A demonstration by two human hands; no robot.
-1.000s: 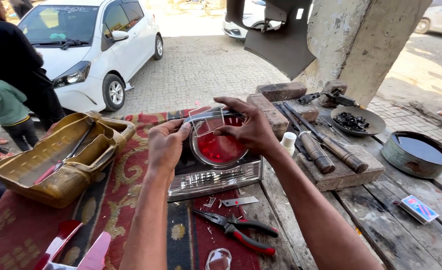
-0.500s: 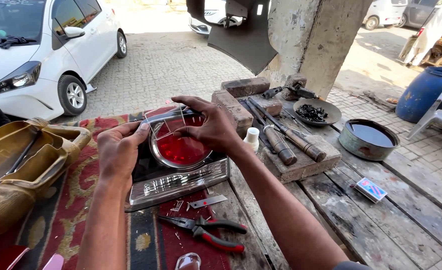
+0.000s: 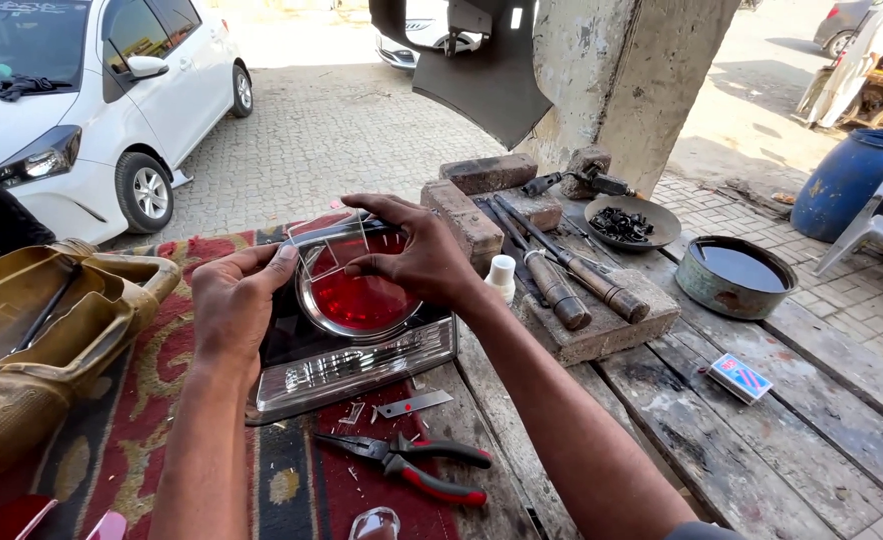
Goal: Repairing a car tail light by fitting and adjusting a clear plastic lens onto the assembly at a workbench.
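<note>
Head view, centre of the frame: both hands have stayed on the tail lamp over the last second, though the camera has swung so that the lamp now sits a little left of centre and the white car has slid toward the upper left. The left hand has its fingers closed on the left edge of a clear plastic piece, while the right hand pinches its right edge from above, thumb under and fingers over. The piece is held just over the round red lens, closer to it than before, which suggests it is being fitted against the lens. The lamp rests on the red patterned cloth on the bench, with red-handled pliers just below it and a small blade between them.
</note>
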